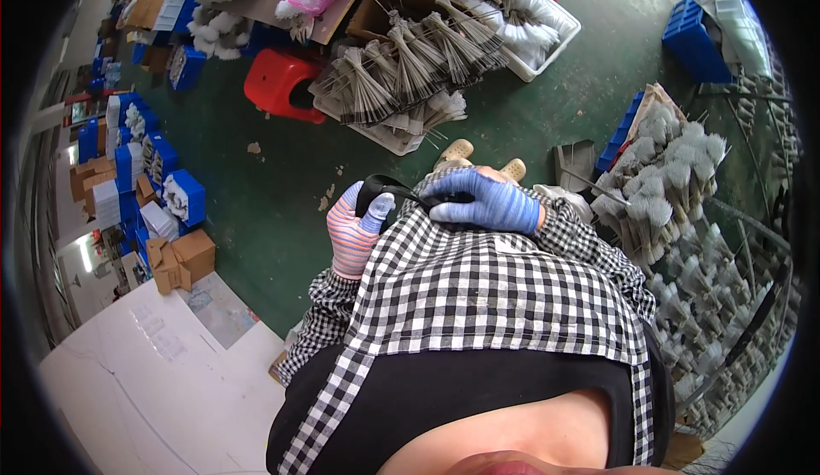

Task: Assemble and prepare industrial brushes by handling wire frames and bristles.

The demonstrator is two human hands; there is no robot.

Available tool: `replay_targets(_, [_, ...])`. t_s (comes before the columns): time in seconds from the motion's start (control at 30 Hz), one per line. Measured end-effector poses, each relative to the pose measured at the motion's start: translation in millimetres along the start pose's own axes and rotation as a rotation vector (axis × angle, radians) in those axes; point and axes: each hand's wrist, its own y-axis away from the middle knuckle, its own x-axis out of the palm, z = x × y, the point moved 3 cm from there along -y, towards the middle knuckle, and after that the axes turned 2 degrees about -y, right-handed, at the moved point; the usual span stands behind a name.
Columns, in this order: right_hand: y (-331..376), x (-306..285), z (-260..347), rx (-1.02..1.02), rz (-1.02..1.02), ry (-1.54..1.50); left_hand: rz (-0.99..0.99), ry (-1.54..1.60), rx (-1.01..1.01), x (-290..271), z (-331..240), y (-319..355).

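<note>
My left hand (354, 231), in a pink-and-white striped glove, grips a black curved object (382, 190) in front of my checked shirt. My right hand (483, 202), in a blue striped glove, lies flat over the same black object at my lap, its fingers pointing left. What the black object is cannot be told; most of it is hidden by the hands and the shirt. My shoes (461, 150) show just beyond the hands on the green floor.
A red stool (280, 82) and white trays of bundled wire-handled brushes (410, 69) stand ahead. Fluffy grey brush heads (675, 176) pile up at the right. Blue crates (184, 197) and cardboard boxes (184, 257) line the left. A white board (154, 381) lies at lower left.
</note>
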Motion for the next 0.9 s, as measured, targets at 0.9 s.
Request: replay_targets(0.9, [16.1, -0.8, -6.2, 0.175, -0.251, 0.182, 0.245, 0.312, -0.390, 81.9, 62.1, -33.1])
